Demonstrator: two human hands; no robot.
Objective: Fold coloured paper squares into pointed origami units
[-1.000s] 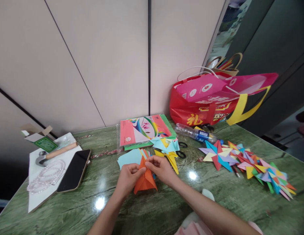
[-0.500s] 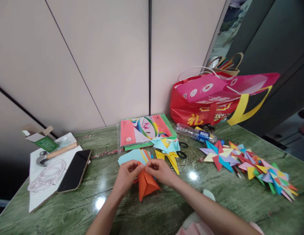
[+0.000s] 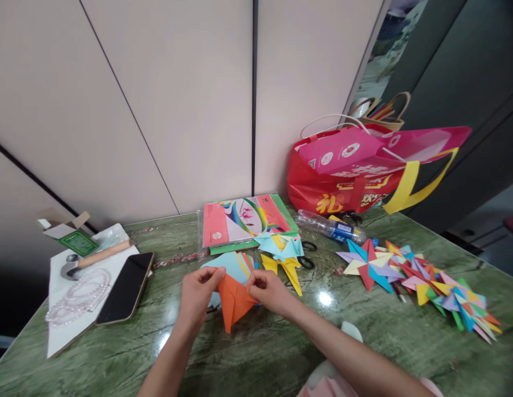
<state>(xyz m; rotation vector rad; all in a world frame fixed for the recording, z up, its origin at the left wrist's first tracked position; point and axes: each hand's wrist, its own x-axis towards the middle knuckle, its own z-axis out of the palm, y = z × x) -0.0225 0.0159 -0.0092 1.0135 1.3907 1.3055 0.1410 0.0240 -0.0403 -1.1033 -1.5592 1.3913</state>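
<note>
A creased sheet of orange origami paper (image 3: 235, 302) is held up between both hands, its pointed lower part hanging above the green table. My left hand (image 3: 197, 292) pinches its upper left corner between thumb and index finger. On the other side, my right hand (image 3: 270, 288) pinches the right edge with closed fingertips. Just behind the hands lies a fanned stack of coloured paper sheets (image 3: 227, 263), light blue on top and partly hidden. Folded yellow paper pieces (image 3: 284, 267) and light blue folded pieces (image 3: 277, 246) lie right of the stack.
A packet of coloured paper (image 3: 244, 220) lies by the wall, with black-handled scissors (image 3: 307, 262) nearby. To the right are a plastic bottle (image 3: 322, 223), a red bag (image 3: 331, 187) and several paper stars (image 3: 370, 263). At left lie a phone (image 3: 126, 286), a hammer (image 3: 101, 255) and beads (image 3: 80, 298).
My left hand has moved left, away from my right hand, spreading the orange paper wider between them. The paper's hanging point has shifted left. My right hand has barely moved.
</note>
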